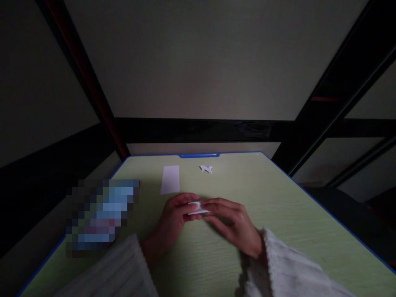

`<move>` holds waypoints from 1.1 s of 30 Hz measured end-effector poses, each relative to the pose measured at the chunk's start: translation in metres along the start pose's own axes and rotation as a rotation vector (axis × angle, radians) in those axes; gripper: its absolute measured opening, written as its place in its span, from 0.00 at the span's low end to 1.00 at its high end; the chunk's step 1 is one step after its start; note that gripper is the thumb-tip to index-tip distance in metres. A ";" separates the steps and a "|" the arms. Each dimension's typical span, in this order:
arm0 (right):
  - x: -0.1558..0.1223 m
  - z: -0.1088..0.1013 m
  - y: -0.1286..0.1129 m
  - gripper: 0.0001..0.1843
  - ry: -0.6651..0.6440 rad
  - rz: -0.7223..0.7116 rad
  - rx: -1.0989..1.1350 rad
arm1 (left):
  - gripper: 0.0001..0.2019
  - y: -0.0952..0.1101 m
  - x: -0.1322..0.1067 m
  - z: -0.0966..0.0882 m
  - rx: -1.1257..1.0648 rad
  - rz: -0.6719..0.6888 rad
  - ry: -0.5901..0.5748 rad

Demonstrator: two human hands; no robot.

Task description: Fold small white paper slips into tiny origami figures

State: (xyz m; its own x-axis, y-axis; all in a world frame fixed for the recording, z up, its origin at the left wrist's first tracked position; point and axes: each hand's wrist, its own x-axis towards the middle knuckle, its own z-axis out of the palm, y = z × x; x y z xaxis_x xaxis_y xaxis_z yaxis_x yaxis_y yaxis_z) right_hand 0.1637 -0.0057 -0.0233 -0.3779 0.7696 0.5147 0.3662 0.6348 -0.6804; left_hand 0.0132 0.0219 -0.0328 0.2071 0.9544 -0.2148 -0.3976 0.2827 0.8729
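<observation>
A small folded piece of white paper (196,207) is held just above the table, between my two hands. My left hand (177,214) pinches its left side, thumb on top and fingers behind and beneath. From the right, my right hand (232,218) has its fingertips closed on the paper's right end, and they cover part of it. The paper's lower folds are hidden by my fingers. Beyond my hands lie a flat white paper sheet (170,180) and a small folded white paper figure (206,168) with pointed ends.
The pale green table (297,231) has a blue rim and a blue handle-like piece (199,155) at its far edge. On its left side lies a pixelated, bluish object (105,214) that I cannot make out. Pale panels with dark frames stand behind the table.
</observation>
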 end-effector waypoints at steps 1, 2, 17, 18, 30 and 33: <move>-0.001 0.000 0.000 0.10 0.011 -0.011 -0.018 | 0.07 0.000 0.000 0.001 -0.020 -0.018 0.002; -0.001 0.001 0.001 0.11 0.024 -0.017 -0.032 | 0.07 0.000 0.000 0.001 -0.030 -0.032 -0.007; 0.000 0.001 -0.002 0.10 0.125 0.224 -0.097 | 0.08 0.002 -0.009 -0.002 0.856 0.582 -0.136; -0.001 0.001 -0.002 0.10 0.103 0.217 -0.100 | 0.08 0.000 -0.009 -0.002 0.925 0.598 -0.166; -0.002 0.005 -0.003 0.12 -0.108 0.154 -0.227 | 0.13 -0.008 -0.011 -0.006 1.390 0.767 -0.207; -0.003 0.004 -0.002 0.11 -0.123 0.137 -0.281 | 0.12 -0.009 -0.012 -0.006 1.414 0.806 -0.194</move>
State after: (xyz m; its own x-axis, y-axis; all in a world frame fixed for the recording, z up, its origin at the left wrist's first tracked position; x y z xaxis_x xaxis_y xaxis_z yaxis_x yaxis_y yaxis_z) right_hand 0.1603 -0.0097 -0.0256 -0.4025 0.8459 0.3499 0.6347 0.5333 -0.5592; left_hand 0.0088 0.0086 -0.0407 0.5095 0.7470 0.4272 0.6109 -0.6636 0.4317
